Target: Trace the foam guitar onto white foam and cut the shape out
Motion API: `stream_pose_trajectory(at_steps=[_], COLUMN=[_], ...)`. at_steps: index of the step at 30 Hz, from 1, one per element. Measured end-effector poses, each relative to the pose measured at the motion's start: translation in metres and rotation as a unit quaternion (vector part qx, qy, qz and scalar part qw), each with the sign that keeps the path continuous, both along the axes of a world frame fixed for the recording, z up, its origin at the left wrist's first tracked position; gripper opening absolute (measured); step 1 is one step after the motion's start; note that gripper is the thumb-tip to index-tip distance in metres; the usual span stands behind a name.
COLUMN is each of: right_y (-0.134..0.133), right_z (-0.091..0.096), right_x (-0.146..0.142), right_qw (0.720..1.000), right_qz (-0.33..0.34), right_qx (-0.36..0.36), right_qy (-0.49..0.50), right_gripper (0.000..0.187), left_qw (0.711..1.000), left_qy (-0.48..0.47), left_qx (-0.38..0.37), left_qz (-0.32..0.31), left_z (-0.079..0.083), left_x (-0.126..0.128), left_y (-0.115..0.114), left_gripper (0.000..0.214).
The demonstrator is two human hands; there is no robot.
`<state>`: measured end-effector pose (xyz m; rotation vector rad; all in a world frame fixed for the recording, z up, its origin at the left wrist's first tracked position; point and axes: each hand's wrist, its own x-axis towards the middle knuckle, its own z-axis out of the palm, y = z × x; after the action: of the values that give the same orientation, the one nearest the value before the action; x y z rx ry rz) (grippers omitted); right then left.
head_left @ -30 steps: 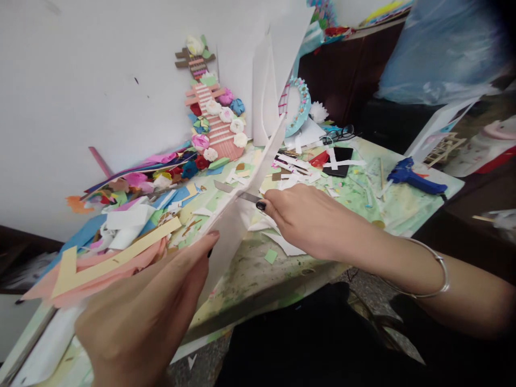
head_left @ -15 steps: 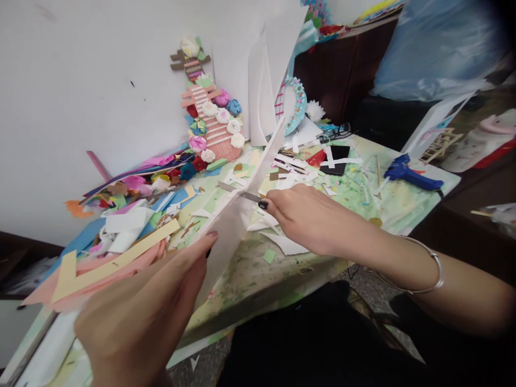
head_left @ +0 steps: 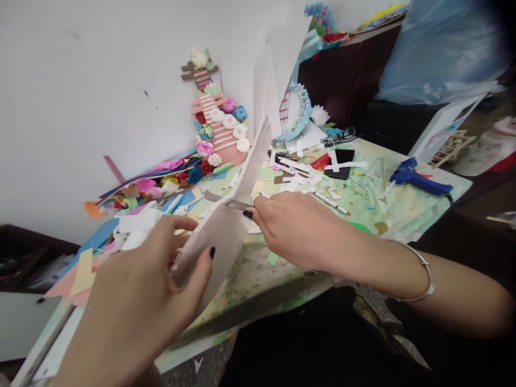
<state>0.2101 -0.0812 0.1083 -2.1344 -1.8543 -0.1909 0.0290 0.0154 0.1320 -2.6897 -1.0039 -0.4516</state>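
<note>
A white foam board (head_left: 226, 247) stands on edge, tilted, between my hands, with a cut line running up it. My left hand (head_left: 141, 285) grips its near edge, thumb on the right face and fingers on the far side. My right hand (head_left: 298, 226) is closed around a knife with a thin grey blade (head_left: 241, 205). The blade passes through the board's edge, and its tip shows on the left side. The knife's handle is hidden in my right fist. Further up, the board's cut pieces spread apart.
Paper scraps and colored paper flowers (head_left: 145, 185) cover the table's left side. A paper-flower guitar (head_left: 223, 137) leans against the wall. A blue glue gun (head_left: 421, 177), a black flat object (head_left: 339, 163) and a pen (head_left: 331, 202) lie to the right.
My left hand has shifted its grip, its fingers now showing over the board's edge. The knife and my right hand have moved slightly left and down along the board. The view has shifted a little.
</note>
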Motion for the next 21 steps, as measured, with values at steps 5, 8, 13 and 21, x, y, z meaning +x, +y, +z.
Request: stream_pose_trajectory(at_steps=[5, 8, 13, 21], right_y=[0.006, 0.009, 0.014, 0.021], right_z=[0.004, 0.003, 0.003, 0.009], right_x=[-0.014, -0.017, -0.02, -0.027], right_qw=[0.999, 0.998, 0.998, 0.996], right_qz=[0.033, 0.042, 0.049, 0.073], right_qx=[0.025, 0.036, 0.042, 0.055], right_qy=[-0.018, -0.018, -0.002, 0.023], right_gripper=[0.027, 0.025, 0.024, 0.027], left_qw=[0.995, 0.994, 0.997, 0.998], left_qy=[0.097, 0.106, 0.076, 0.04], left_qx=[0.017, -0.002, 0.007, 0.012], left_qz=[0.015, 0.007, -0.028, -0.04], left_z=[0.009, 0.007, 0.005, 0.002], left_x=[0.014, 0.013, 0.008, 0.008], left_y=[0.014, 0.019, 0.018, 0.011], left_gripper=[0.033, 0.031, 0.03, 0.027])
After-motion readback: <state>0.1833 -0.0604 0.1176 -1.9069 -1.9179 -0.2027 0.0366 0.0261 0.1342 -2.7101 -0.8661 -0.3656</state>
